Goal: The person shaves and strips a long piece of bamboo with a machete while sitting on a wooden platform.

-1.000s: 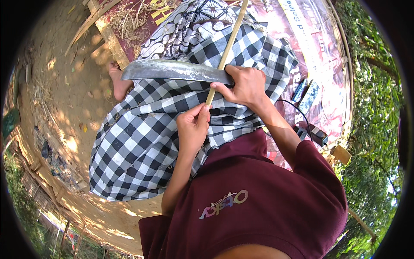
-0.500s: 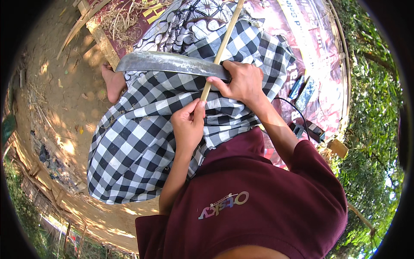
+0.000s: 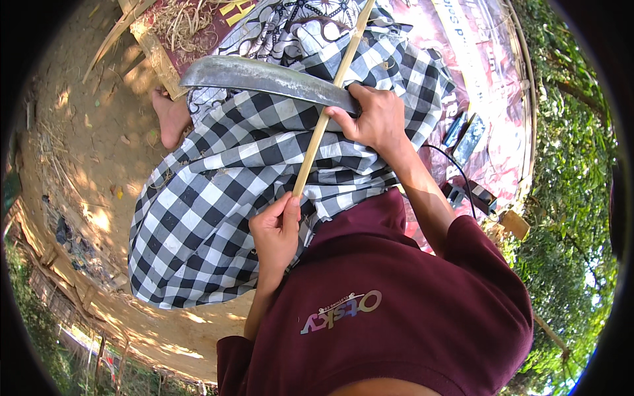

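Pale yellow, slender strip of bamboo-like wood point(image 3: 309, 158) slants across the person's lap, its near end close to the body and its far end running out past the upper edge of view, over a black-and-white checked cloth point(image 3: 191, 224). Over the strip lies a broad, curved grey metal blade point(image 3: 257, 78), its rounded tip pointing off to the left and its other end running into the right hand point(image 3: 380, 120). That hand is closed around the blade's end, hiding any handle, with its thumb against the strip just beside the crossing. The left hand point(image 3: 276, 236) pinches the strip's near end between thumb and fingertips, well apart from the blade. I would judge the step in hand to be a scraping or thinning pass along the strip; curled, pale shavings point(image 3: 187, 30) near the top fit that reading. The next move seems to call for a steady blade angle, even thumb pressure and a straight pull from the left hand, with the fingers clear of the edge. How deeply the edge bites, if at all, I cannot tell.
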Available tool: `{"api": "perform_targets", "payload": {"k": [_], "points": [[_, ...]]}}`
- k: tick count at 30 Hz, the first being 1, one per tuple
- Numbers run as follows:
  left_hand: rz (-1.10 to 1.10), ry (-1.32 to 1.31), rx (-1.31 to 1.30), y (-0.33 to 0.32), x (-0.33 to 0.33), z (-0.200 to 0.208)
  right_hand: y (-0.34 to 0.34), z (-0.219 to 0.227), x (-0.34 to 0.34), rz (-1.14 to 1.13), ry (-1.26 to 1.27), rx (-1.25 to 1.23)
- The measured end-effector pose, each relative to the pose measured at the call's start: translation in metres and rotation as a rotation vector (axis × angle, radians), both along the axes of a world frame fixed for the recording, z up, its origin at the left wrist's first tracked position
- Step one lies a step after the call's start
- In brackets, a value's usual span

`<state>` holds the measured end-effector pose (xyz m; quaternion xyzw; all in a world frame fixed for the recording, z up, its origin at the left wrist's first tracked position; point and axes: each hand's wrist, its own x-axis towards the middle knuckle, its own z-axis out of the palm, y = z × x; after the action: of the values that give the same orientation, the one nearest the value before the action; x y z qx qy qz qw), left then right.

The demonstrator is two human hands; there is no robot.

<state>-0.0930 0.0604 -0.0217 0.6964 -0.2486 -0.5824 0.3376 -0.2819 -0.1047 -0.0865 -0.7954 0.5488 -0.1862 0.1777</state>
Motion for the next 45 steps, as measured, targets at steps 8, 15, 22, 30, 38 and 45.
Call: {"api": "perform_targets", "payload": {"k": [8, 15, 22, 30, 38, 45], "points": [[-0.011, -0.041, 0.036, 0.024, 0.008, 0.023, 0.003, -0.004, -0.002, -0.007, 0.006, -0.025], [0.01, 0.006, 0.094, 0.056, 0.018, 0.043, -0.009, -0.006, -0.003, -0.184, -0.1, 0.157], [0.053, 0.037, 0.154, 0.061, 0.028, 0.035, -0.005, 0.002, -0.004, -0.093, -0.073, 0.164], [0.05, 0.207, 0.113, 0.007, 0.01, -0.003, 0.001, 0.021, 0.004, 0.094, 0.003, 0.098], [-0.208, 0.304, 0.079, -0.056, -0.009, -0.029, 0.001, 0.019, 0.001, 0.141, 0.005, 0.089], [-0.254, 0.302, 0.034, -0.097, -0.032, -0.049, -0.002, 0.018, 0.001, 0.135, 0.038, 0.116]]}}
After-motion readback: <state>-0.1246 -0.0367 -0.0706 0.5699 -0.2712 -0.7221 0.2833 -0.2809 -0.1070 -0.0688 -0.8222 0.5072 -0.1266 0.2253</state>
